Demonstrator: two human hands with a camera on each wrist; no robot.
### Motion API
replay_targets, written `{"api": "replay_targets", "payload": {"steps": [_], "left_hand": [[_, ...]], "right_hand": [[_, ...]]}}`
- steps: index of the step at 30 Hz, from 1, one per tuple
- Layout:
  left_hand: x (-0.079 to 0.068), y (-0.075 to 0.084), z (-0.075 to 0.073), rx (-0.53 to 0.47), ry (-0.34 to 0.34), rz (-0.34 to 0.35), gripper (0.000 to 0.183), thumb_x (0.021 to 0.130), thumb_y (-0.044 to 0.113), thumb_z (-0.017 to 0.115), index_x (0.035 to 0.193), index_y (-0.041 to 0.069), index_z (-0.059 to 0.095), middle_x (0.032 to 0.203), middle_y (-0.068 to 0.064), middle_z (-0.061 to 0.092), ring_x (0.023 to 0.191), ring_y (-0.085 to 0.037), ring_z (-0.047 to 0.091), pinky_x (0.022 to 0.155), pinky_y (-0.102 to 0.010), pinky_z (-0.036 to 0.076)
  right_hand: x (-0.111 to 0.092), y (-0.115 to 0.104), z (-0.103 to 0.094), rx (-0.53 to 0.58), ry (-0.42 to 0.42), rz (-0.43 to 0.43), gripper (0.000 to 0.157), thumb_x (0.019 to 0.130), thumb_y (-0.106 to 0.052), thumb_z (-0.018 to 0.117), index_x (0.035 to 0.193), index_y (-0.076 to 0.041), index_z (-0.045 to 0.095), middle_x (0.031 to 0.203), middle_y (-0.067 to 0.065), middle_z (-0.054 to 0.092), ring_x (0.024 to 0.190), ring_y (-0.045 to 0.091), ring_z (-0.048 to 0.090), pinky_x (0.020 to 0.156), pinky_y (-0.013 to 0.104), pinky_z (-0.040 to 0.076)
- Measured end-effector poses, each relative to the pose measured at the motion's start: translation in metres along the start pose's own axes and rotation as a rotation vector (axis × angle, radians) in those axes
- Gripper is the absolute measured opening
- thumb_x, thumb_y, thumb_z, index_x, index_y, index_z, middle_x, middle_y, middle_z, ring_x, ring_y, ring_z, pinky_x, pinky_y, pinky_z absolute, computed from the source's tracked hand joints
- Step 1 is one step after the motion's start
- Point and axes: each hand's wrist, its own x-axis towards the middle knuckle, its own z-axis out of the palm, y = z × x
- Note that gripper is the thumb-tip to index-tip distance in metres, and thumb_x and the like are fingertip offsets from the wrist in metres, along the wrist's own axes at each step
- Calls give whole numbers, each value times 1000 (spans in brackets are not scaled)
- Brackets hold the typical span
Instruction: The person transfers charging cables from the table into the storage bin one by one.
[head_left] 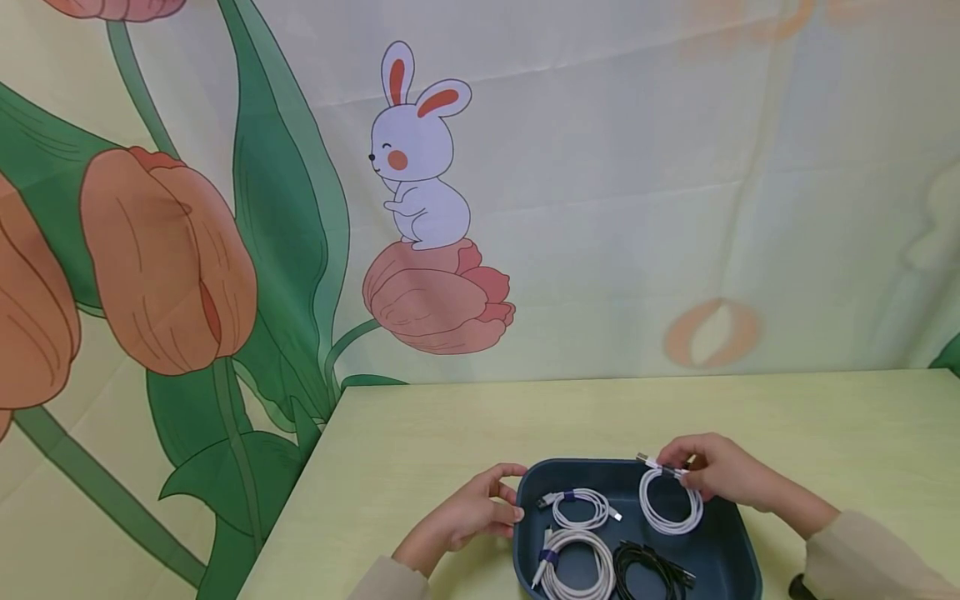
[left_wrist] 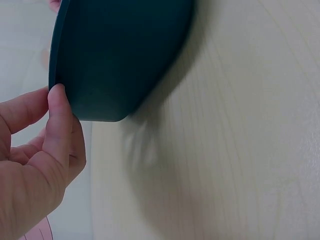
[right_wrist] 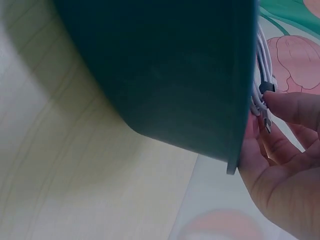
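A dark blue bin (head_left: pixel 731 546) stands on the table with coiled cables inside. My left hand (head_left: pixel 476 510) pinches the bin's left rim between thumb and fingers; the left wrist view shows the thumb on the outer wall. Over the bin's far right part, my right hand (head_left: pixel 726 475) grips a coiled white cable (head_left: pixel 675 527) by its tied top, a metal plug sticking out. In the right wrist view this coil (right_wrist: pixel 263 55) shows just past the rim. A small white coil (head_left: pixel 600 506), a thicker white coil (head_left: pixel 602 567) and a black coil (head_left: pixel 648 560) lie in the bin.
The pale wooden table (head_left: pixel 420 442) extends around the bin, its left edge slanting toward the lower left. Behind it hangs a backdrop (head_left: pixel 600 208) printed with tulips and a rabbit.
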Motion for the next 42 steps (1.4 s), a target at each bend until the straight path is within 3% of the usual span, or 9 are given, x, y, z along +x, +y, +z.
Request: {"api": "replay_targets", "payload": {"steps": [20,29,42], "left_hand": [[1,2,0,12,11,-5,54,78,-6,57,127,9,40,88,-7,44,64,-14,49,53,-20,47],[2,3,0,18,11,-4,54,78,-6,58,127,9,40,88,-7,44,65,-14,50,53,-20,47],[3,2,2,6,10,1,53,78,-6,56,127,9,40,87,-7,44,63,-14,49,53,-20,47]], "right_hand": [[-2,-5,9,-194,2,-61,22,79,5,54,97,-3,60,80,8,53,53,7,45,46,23,44],[1,-3,14,-391,35,-153,24,74,8,57,91,-8,62,77,4,57,64,5,43,56,20,41],[3,1,21,-496,28,-157,28,72,11,56,89,-9,64,84,-1,62,73,8,51,65,28,48]]}}
